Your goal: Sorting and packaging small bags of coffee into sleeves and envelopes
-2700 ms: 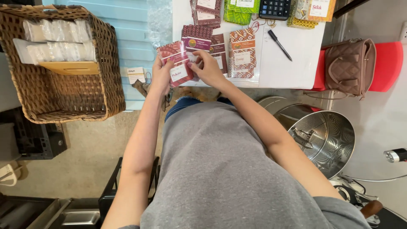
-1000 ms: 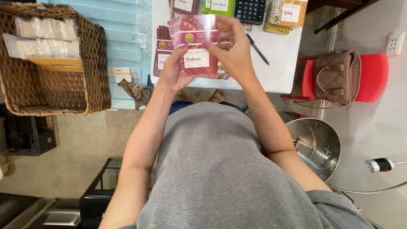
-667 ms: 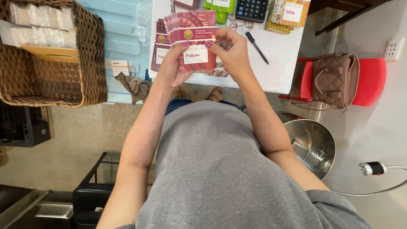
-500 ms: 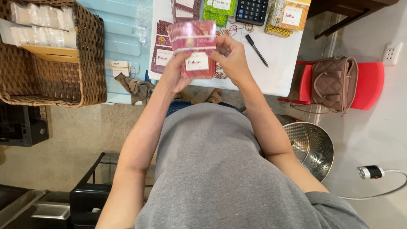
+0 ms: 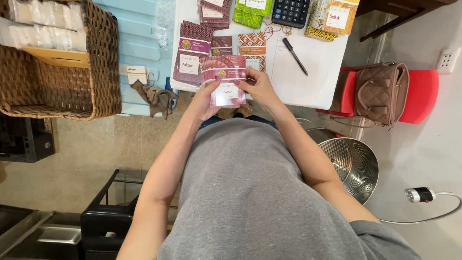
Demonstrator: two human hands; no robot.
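Both hands clamp 1 fanned stack of maroon packets (image 5: 225, 79): left hand (image 5: 204, 98) fingers along its left edge, right hand (image 5: 257, 86) pinching its right. Squaring-up step, I judge; next needs even edges.

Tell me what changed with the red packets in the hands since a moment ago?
The stack of red patterned packets came together in both hands: 2.7 seconds ago the left hand and right hand held them low by the table edge, then lifted them and squared them up. Both hands still grip the stack. The wicker basket, pen and brown handbag stayed put.
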